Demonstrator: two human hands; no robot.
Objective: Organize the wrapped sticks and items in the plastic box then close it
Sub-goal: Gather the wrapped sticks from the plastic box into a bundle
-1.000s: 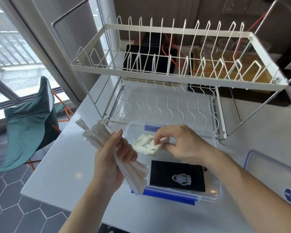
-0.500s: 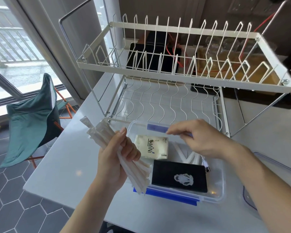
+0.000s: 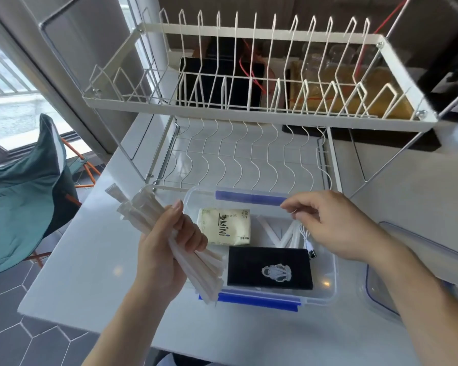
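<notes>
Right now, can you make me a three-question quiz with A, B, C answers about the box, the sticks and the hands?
1. Where is the black card?
A. On the dish rack
B. In the plastic box, at its near side
C. On the floor

2. What colour are the box's clips?
A. Blue
B. Red
C. Green

3. What is the left hand doing?
A. Lying flat on the table
B. Pressing the lid down
C. Gripping a bundle of wrapped sticks

Answers: 1 B, the card lies inside the plastic box beside the tissue pack. 2 A, both long-side clips look blue. 3 C, its fingers curl round the wrapped sticks, held over the box's left edge.
</notes>
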